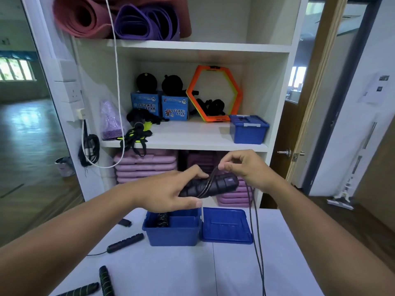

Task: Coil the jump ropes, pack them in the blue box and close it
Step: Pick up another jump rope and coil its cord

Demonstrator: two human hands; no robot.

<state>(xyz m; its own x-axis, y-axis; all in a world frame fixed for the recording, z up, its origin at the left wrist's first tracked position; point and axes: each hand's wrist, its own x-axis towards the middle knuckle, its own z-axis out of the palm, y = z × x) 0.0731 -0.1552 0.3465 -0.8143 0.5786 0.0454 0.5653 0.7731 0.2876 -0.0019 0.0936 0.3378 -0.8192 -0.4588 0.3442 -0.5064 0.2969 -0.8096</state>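
My left hand (168,189) grips a pair of black jump-rope handles (222,183) held side by side above the table. My right hand (245,167) pinches the thin black cord (255,227) where it loops over the handles; the rest of the cord hangs down past the table's front. Below stands the open blue box (173,231) with its lid (226,225) folded flat to the right. A coiled black rope (162,220) lies inside. More black handles lie on the table: one (126,242) left of the box, two (105,280) near the front left.
The white table (192,270) stands before a white shelf unit (192,135). A second, closed blue box (248,129), orange hexagon rings (213,92), blue cartons and black straps sit on the shelf. Pink step boards (145,165) are stacked below. A small black part (125,222) lies beside the box.
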